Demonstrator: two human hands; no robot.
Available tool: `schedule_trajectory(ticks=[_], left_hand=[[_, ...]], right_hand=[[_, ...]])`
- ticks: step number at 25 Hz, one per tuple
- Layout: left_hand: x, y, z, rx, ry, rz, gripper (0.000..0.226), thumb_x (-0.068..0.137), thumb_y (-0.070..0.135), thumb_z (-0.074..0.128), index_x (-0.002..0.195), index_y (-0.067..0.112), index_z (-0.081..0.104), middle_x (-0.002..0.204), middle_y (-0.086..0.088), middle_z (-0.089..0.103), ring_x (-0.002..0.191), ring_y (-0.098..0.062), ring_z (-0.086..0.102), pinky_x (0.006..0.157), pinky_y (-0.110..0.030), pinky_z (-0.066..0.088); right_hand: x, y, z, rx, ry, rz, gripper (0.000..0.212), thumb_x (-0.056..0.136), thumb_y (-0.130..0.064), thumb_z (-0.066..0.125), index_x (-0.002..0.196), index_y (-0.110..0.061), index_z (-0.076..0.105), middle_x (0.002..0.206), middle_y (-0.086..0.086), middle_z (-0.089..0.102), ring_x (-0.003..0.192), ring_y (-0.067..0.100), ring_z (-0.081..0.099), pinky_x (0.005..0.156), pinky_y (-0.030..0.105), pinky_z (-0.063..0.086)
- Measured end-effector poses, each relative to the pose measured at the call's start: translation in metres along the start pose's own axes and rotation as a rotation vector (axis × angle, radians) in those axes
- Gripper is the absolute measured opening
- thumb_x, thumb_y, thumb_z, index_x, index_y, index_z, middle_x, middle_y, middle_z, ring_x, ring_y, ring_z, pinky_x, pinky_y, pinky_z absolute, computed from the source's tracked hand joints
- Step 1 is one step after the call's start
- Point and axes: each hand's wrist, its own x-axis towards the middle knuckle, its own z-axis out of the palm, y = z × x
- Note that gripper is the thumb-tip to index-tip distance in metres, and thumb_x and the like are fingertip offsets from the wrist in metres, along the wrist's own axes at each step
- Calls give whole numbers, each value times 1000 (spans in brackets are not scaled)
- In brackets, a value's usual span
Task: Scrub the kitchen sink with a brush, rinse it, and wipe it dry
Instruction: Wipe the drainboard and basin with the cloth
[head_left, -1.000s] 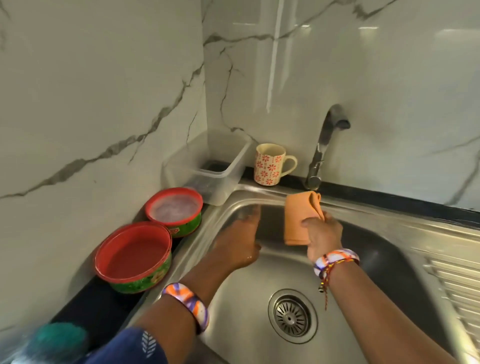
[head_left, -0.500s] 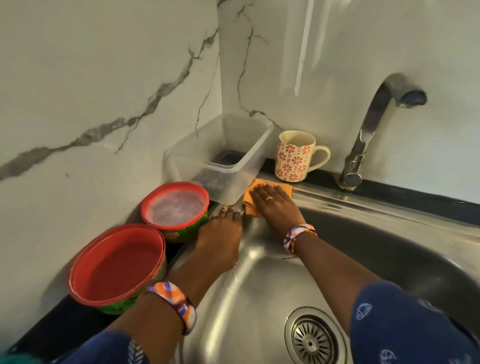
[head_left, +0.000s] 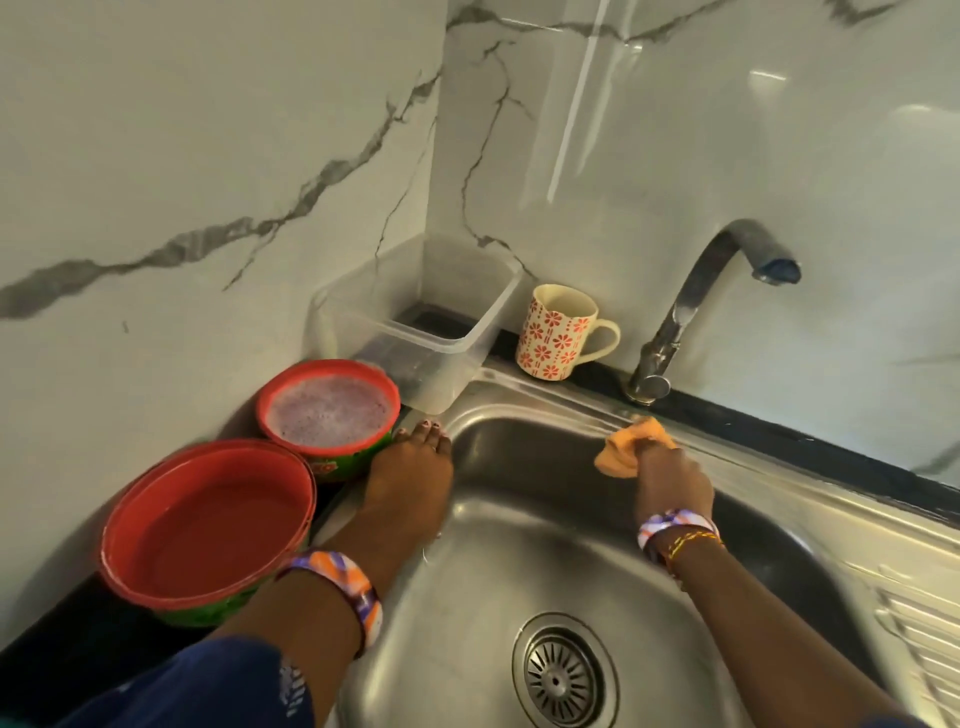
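Note:
The steel sink (head_left: 519, 571) fills the lower middle, its round drain strainer (head_left: 563, 675) near the bottom. My right hand (head_left: 672, 483) grips a bunched orange cloth (head_left: 631, 449) against the sink's back rim, below the tap. My left hand (head_left: 415, 467) lies flat with straight fingers on the sink's left rim, fingertips near the back left corner. No brush shows in this view.
A curved tap (head_left: 691, 306) rises from the back ledge. A flowered mug (head_left: 558, 332) and a clear plastic tub (head_left: 415, 332) stand in the corner. Two red bowls sit left of the sink, one foamy (head_left: 330, 410), one with water (head_left: 208, 519). A ribbed draining board (head_left: 919, 623) lies right.
My right hand has slid the cloth rightward along the back rim, from the back left corner to below the tap, and bunched it up. My left hand stays on the left rim.

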Motion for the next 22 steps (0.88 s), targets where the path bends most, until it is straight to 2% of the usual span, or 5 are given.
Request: schedule_trajectory(ticks=[2,6,9,16,22], left_hand=[[-1,-1,-3,8,-5,1,69,91,21,57,147,2,22,151,-15,26,137,-27,33,106,-33,35],[0,-4,0,27,2,-1,44,92,13,52,135,7,43,135,-13,45,120,-27,50,91,-33,45],[4,-4,4,13,25,0,50,90,15,56,137,8,41,138,-11,44,123,-27,47,95,-33,43],[3,-3,4,49,-7,-30,49,90,16,55,137,10,42,137,-11,44,121,-26,50,94,-33,45],[8,0,6,41,-33,-14,72,87,21,61,147,6,23,151,-12,27,133,-28,39,102,-35,41]], right_hand=[[4,-28,-9,172,94,63,37,88,0,47,119,-11,62,115,16,66,104,38,62,84,40,51],[28,-104,15,198,320,-459,39,71,6,61,110,0,68,109,23,68,97,39,67,78,45,55],[46,-136,27,178,74,-374,42,93,-2,41,134,1,45,137,20,49,127,33,48,105,38,39],[64,-86,2,199,-251,-700,34,93,-18,54,126,-18,60,131,7,58,123,24,53,103,33,43],[72,-110,19,1,134,-771,43,83,-5,66,125,-5,59,126,18,60,118,33,57,100,38,45]])
